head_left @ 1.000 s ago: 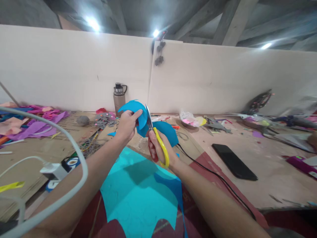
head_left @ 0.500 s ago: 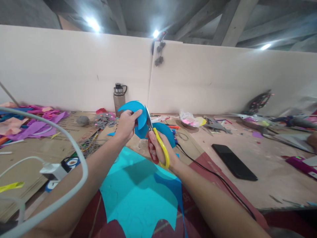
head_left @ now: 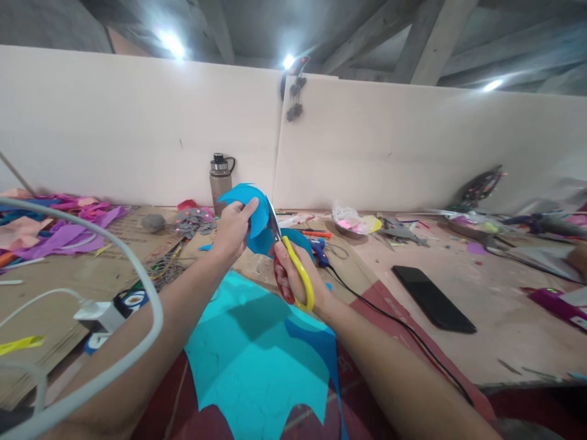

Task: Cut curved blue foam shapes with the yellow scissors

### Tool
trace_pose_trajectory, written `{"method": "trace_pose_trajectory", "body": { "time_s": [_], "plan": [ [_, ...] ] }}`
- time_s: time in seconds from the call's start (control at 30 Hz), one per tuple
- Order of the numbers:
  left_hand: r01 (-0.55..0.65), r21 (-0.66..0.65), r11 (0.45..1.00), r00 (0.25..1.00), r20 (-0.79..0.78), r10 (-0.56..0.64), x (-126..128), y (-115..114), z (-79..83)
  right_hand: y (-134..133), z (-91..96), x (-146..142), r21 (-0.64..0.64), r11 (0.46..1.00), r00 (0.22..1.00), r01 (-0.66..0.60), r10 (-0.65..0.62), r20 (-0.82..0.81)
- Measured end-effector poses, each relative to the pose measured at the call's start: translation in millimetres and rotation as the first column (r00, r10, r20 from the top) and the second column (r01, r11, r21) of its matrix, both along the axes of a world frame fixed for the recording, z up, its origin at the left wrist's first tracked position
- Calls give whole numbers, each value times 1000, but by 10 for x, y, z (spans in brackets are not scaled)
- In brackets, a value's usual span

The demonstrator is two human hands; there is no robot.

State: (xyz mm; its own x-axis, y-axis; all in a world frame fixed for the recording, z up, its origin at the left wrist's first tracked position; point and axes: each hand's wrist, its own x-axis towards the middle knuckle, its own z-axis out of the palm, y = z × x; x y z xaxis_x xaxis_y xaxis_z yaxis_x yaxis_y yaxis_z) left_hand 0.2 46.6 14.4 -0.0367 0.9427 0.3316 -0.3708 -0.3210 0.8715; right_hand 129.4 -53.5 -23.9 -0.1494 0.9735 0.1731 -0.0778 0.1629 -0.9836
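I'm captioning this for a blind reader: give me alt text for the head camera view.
The left hand holds a blue cut-out while the right hand cuts it with yellow-handled scissors. Beneath lies a turquoise sheet on a cluttered workbench, a black phone to the right, a water bottle behind.

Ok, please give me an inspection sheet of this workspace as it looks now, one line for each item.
Surface: worn workbench, partly covered with cardboard.
Job's things: blue cut piece and scissors held above a turquoise sheet.
Clutter: purple scraps, grey scraps, water bottle, phone, glue gun.
Hands: left hand grips the blue cut piece; right hand grips the scissors, blades in the piece.
Cables: black cable runs beside the right arm; white cable loops at left, near a charger.
Surroundings: white wall panels, roof beams above.
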Motion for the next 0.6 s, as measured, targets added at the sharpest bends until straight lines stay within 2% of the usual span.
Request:
{"method": "trace_pose_trajectory", "body": {
  "time_s": [0.23, 0.6],
  "plan": [
    [49, 15, 999, 996, -70, -47, 9, -23, -31, 49, -51, 12, 43, 999, 999, 16, -17, 30],
    [100, 6, 995, 995, -26, -100, 24, -37, -22, 45, -70, 24, 22, 999, 999, 34, -34, 39]
  ]
}}
